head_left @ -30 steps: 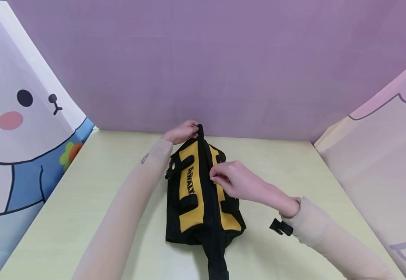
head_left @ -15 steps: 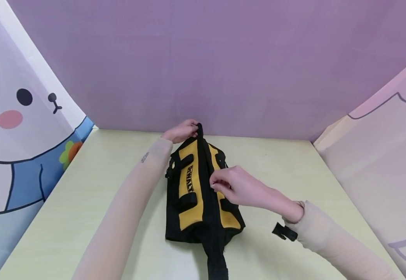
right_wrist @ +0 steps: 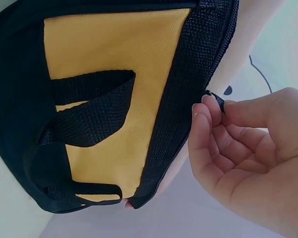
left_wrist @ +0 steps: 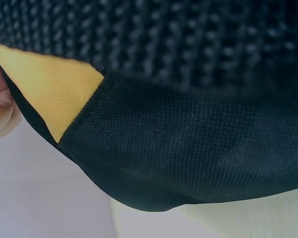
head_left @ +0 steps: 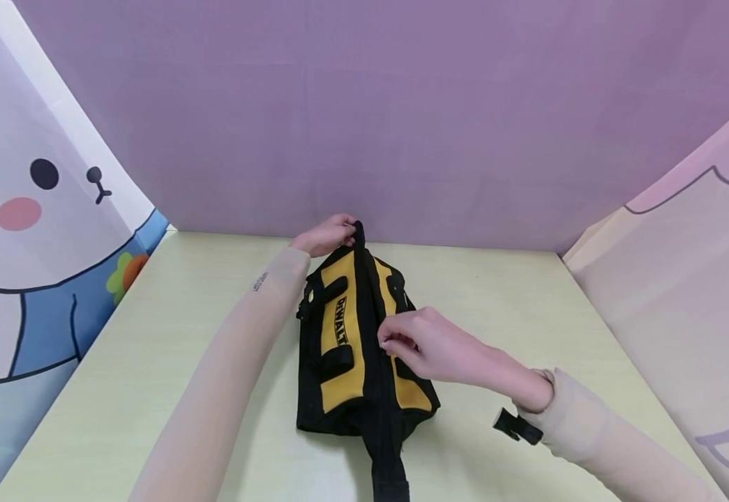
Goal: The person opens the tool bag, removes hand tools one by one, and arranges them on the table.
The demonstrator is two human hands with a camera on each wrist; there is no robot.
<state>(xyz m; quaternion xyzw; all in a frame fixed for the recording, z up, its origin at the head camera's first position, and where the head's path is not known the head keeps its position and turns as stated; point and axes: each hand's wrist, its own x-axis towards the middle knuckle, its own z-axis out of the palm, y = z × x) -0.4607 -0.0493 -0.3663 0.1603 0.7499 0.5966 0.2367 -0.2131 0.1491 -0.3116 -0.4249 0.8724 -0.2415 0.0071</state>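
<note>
A black and yellow tool bag (head_left: 373,380) with DEWALT lettering lies lengthwise on the table. At its far end my left hand (head_left: 328,235) grips the raised black end of the zip strip. In the left wrist view, dark fabric and a yellow corner (left_wrist: 54,89) fill most of the frame, with fingers (left_wrist: 1,111) at the left edge. My right hand (head_left: 430,343) is over the bag's right side. Seen from the right wrist, its thumb and forefinger pinch a small black zip pull (right_wrist: 219,102) at the zip (right_wrist: 188,131).
Black webbing handles (head_left: 335,361) stand out from the bag's sides. A black tail of the zip strip (head_left: 389,460) hangs from the near end. The pale table (head_left: 496,300) meets a purple backdrop (head_left: 402,139), with printed cloths at left and right.
My right hand has moved a short way along the zip toward the near end, its pinch kept. The left hand and the bag have stayed almost still.
</note>
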